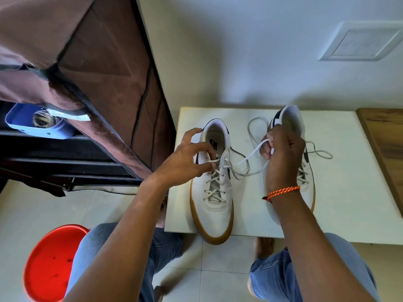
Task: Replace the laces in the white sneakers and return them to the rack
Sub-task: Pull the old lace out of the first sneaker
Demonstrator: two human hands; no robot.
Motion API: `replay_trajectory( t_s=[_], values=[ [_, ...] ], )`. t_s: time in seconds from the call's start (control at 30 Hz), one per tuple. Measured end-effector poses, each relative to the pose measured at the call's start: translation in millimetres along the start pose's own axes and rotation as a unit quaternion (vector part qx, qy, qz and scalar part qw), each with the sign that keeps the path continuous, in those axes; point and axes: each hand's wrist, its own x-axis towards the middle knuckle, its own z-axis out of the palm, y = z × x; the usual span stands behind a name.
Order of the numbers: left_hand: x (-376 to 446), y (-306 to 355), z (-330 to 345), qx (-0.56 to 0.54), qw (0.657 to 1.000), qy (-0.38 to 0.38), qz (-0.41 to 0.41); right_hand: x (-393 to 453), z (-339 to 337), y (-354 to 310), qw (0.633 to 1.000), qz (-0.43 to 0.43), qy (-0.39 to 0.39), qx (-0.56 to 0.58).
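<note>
Head view: white gum-soled sneakers [214, 205], laced, lace [250, 158] ends loose.

"Bright enough in here, soft daylight, no harsh glare anywhere."

"Shadows are faint. There's a dull grey one on the wall [250, 88] behind the white board [340, 192]."

"The wide lens bends the edges; that brown rack cover [91, 68] leans hard."

"Centre's sharp, corners smear a little."

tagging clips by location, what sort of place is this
Probably a home entryway or a room corner: a brown fabric-covered shoe rack stands against the wall, the floor is pale tile, and a red plastic stool sits beside the low white board holding the sneakers.
</note>
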Motion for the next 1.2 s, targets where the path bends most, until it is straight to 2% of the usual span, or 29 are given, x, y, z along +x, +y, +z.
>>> replay_trajectory(
  t_s=[0.07,0.13,0.2,0.23,0.27,0.4,0.47,0.5,0.57,0.63,0.67,0.83,1.03,1.1,1.2],
  values=[
    [1.2,-0.2,3.1,-0.003,1.000,0.013,0.014,2.1,-6.9,-0.3,0.998,0.021,-0.050,-0.016],
    [2.4,-1.1,5.6,-0.019,0.999,0.022,0.014,4.6,-18.7,7.4,0.975,0.036,-0.154,-0.159],
    [3.4,-0.7,7.3,-0.023,0.999,0.033,0.013,4.6,-31.1,21.0,0.892,0.039,-0.257,-0.370],
    [3.7,0.1,7.7,-0.024,0.999,0.035,0.011,2.9,-33.7,24.9,0.855,0.035,-0.279,-0.435],
    [4.0,0.4,8.3,-0.026,0.999,0.035,0.007,0.7,-34.4,27.6,0.843,0.034,-0.282,-0.456],
    [7.4,-1.3,12.2,-0.031,0.999,0.026,0.008,-2.1,-27.0,27.6,0.877,0.010,-0.261,-0.403],
    [8.1,-1.9,14.5,-0.028,0.999,0.025,0.009,-3.3,-23.1,25.6,0.889,0.006,-0.291,-0.355],
    [8.5,-1.6,15.8,-0.030,0.999,0.023,0.007,-6.0,-21.5,24.4,0.886,0.011,-0.314,-0.342],
    [9.5,-0.7,16.9,-0.038,0.999,0.021,0.004,-13.7,-17.2,24.7,0.854,0.017,-0.350,-0.385],
    [9.5,0.5,16.5,-0.048,0.998,0.026,0.004,-19.8,-13.4,27.8,0.825,0.020,-0.356,-0.437],
    [9.5,1.7,16.1,-0.055,0.998,0.028,0.004,-21.2,-12.1,30.2,0.823,0.020,-0.353,-0.445],
    [7.4,8.5,6.7,-0.138,0.990,0.015,-0.005,-18.1,-10.9,38.9,0.838,0.009,-0.334,-0.431],
    [7.5,8.9,-5.3,-0.292,0.951,0.047,-0.091,-13.5,-14.2,42.8,0.862,0.009,-0.320,-0.393],
    [8.5,10.2,-3.6,-0.235,0.963,0.091,-0.090,-13.2,-14.4,43.0,0.867,0.007,-0.320,-0.382],
    [10.2,9.5,3.5,-0.126,0.977,0.169,-0.025,-13.1,-14.2,44.1,0.869,0.002,-0.316,-0.380]
  ],
)
